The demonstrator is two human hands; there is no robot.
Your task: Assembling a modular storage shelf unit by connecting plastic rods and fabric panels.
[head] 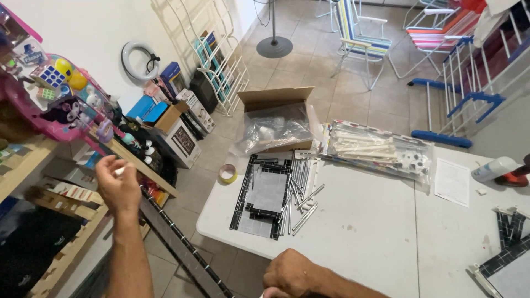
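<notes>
Bench (364,232): white, with a seam between two tops, standing on a tiled floor.
Long strip (182,243): dark, slanting from beside the left hand down toward the lower edge, off the bench's left side. Whether either hand grips it cannot be told.
Plastic bag of parts (381,149): clear, holding pale rods, lying at the far side of the bench.
Cardboard box (276,118): open, at the bench's far edge, with crumpled clear plastic inside.
Flat panels (265,196): grey with dark checked edges, stacked near the bench's left end.
Metal rods (301,190): thin, silvery, loose just beside the panels.
Paper sheet (452,181): white, right of the bag.
Left hand (117,185): raised off the bench over the shelves, fingers pinched together on something small and pale.
Right hand (290,273): at the bench's near edge, curled closed; what it holds is cut off by the frame.
Tape roll (227,174): yellow, at the bench's left corner.
</notes>
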